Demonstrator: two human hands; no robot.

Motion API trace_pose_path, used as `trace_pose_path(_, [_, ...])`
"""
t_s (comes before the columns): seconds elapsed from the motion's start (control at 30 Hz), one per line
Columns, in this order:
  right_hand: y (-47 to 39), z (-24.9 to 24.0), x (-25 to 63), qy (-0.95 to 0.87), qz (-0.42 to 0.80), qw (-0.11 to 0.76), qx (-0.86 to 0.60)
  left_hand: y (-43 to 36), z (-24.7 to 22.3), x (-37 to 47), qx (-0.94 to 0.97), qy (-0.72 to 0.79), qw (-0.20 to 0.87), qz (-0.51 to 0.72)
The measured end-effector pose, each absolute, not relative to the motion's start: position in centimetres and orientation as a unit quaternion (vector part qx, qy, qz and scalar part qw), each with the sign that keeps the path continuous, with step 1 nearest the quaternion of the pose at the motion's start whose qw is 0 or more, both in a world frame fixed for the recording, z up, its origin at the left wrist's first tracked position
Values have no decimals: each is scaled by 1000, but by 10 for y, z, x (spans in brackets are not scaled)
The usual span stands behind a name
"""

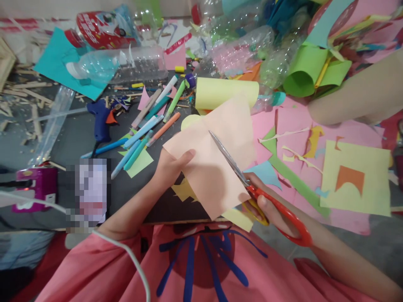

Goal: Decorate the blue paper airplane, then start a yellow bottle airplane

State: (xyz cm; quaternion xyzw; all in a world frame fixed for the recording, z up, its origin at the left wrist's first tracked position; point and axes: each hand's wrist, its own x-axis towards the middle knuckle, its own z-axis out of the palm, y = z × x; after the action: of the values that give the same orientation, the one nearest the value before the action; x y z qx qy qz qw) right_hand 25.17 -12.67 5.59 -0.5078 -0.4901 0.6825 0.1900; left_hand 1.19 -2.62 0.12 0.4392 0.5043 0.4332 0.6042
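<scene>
A peach-coloured sheet of paper (217, 167) is held over the near edge of the dark table. My left hand (176, 165) pinches its left side, thumb on top and fingers hidden beneath. In my right hand (267, 207) are scissors with red and yellow handles (292, 218). Their blades lie across the sheet from its lower right, tip near the upper middle. Whether the lower blade is under the paper cannot be made out. Just beyond the sheet is a rolled pale yellow paper (226, 92).
Markers (137, 138), a blue glue gun (102, 119) and a phone (92, 188) lie left. Plastic bottles (122, 63) line the back. Pink paper (292, 167) with scraps and a yellow sheet (374, 176) lie right. Another person's arm (355, 90) reaches in at upper right.
</scene>
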Motion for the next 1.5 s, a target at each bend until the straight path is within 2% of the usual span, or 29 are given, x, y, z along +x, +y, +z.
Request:
trace_pose_path(0.1, [-125, 54, 251, -480, 709, 186, -482, -26, 1, 12, 438, 507, 602, 434])
trace_pose_path(0.47, [-121, 54, 244, -417, 701, 181, -549, -24, 0, 10, 427, 516, 607, 428])
trace_pose_path(0.7, [-126, 49, 254, -475, 697, 184, -505, -23, 1, 11, 425, 505, 617, 428])
trace_pose_path(1.1, [-122, 50, 243, -441, 731, 219, -473, -24, 13, 12, 476, 461, 636, 395])
trace_pose_path(1.5, [-117, 54, 228, -408, 708, 193, -543, -24, 8, 10, 465, 462, 641, 399])
